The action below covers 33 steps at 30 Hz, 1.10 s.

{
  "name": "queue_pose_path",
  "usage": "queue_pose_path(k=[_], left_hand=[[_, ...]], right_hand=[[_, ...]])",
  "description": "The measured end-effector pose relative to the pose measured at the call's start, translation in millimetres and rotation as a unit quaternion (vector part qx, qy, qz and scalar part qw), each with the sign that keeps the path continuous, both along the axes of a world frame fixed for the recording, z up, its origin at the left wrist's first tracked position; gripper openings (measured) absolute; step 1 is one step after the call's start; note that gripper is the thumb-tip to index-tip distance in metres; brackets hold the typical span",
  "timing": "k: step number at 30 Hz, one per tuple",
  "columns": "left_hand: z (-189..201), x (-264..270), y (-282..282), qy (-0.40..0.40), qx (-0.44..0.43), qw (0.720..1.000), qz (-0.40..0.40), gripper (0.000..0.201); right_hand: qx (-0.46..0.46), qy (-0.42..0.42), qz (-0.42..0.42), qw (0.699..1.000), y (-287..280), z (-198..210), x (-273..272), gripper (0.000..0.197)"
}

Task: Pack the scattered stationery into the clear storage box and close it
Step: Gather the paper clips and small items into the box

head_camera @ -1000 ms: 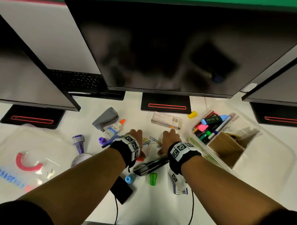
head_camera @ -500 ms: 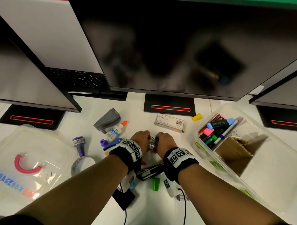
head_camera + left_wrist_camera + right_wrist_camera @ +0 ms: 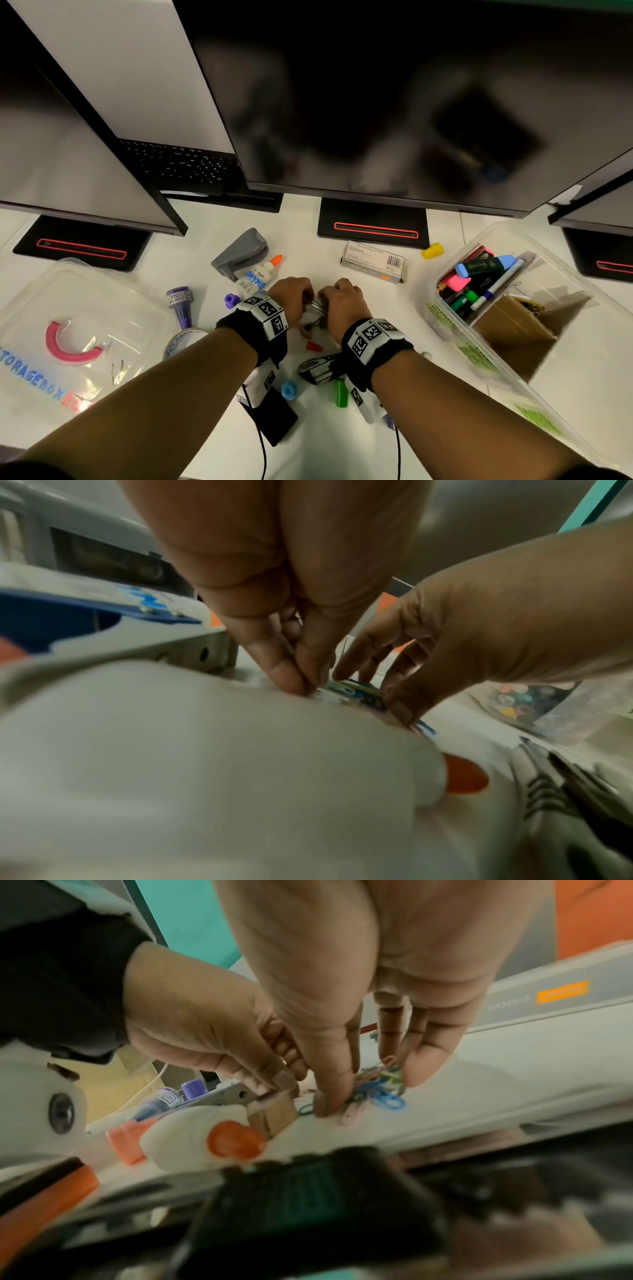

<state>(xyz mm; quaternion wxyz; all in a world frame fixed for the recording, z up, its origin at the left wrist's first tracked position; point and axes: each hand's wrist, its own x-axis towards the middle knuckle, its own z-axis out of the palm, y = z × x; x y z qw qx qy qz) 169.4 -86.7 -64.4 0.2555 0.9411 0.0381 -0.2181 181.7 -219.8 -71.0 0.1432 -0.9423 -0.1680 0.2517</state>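
Observation:
A small heap of coloured paper clips (image 3: 317, 306) (image 3: 377, 1087) lies on the white desk between my two hands. My right hand (image 3: 342, 299) (image 3: 373, 1091) curls its thumb and fingers round the heap and pinches it against the desk. My left hand (image 3: 293, 296) (image 3: 304, 683) is bunched against it from the left, thumb and fingertips pressed together at the edge of the clips (image 3: 349, 693). The clear storage box (image 3: 445, 337) stands open at the right, holding highlighters, a pen and a brown cardboard box. Its lid (image 3: 68, 301) lies at the far left.
Loose on the desk are a grey punch (image 3: 239, 255), a glue bottle (image 3: 255, 277), a purple ink bottle (image 3: 180, 303), a tape roll (image 3: 181, 339), a staples box (image 3: 375, 262), a black stapler (image 3: 318, 368) and several coloured caps. Monitors overhang the back.
My hands were apart, lying on the spread clips. They have drawn together and bunched up, raking the clips into one heap between them.

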Motion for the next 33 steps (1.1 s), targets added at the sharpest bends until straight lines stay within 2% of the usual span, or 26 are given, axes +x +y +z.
queue_pose_path(k=[4, 14, 15, 17, 19, 22, 25, 28, 31, 33], left_hand=[[1.8, -2.6, 4.3, -0.003, 0.017, 1.0, -0.008, 0.029], [-1.1, -15.5, 3.5, 0.003, 0.061, 0.997, -0.039, 0.026], [-0.9, -15.1, 3.1, 0.003, 0.066, 0.997, -0.044, 0.026], [-0.6, -13.1, 2.8, 0.009, 0.075, 0.996, -0.054, 0.028], [-1.1, -10.0, 1.5, 0.02, 0.089, 0.993, -0.07, 0.033], [-1.8, -6.2, -2.5, 0.02, 0.126, 0.987, -0.102, 0.04], [-2.2, -4.0, -5.8, 0.023, 0.162, 0.978, -0.126, 0.033], [-3.6, -1.8, -8.1, 0.021, 0.183, 0.974, -0.135, 0.026], [-4.5, -1.7, -10.6, 0.026, 0.196, 0.969, -0.147, 0.027], [-4.3, -3.5, -12.8, 0.023, 0.193, 0.969, -0.152, 0.028]], right_hand=[[-0.01, 0.015, 0.019, 1.0, -0.5, 5.7, 0.7, 0.028], [-0.101, 0.068, 0.02, 0.992, 3.7, 11.7, 6.0, 0.03], [-0.108, 0.081, 0.013, 0.991, 1.4, 11.3, 7.0, 0.035], [-0.102, 0.104, -0.011, 0.989, -3.6, 12.5, 9.6, 0.04], [-0.101, 0.097, -0.016, 0.99, -7.3, 17.2, 11.5, 0.029], [-0.087, 0.083, -0.017, 0.993, -12.0, 14.0, 11.4, 0.025], [-0.081, 0.102, -0.024, 0.991, -17.6, 11.4, 7.8, 0.028], [-0.051, 0.079, -0.05, 0.994, -30.3, 14.0, 7.0, 0.032], [-0.034, 0.068, -0.082, 0.994, -42.9, 29.4, 6.6, 0.033], [0.004, 0.058, -0.104, 0.993, -48.1, 44.6, 4.8, 0.027]])
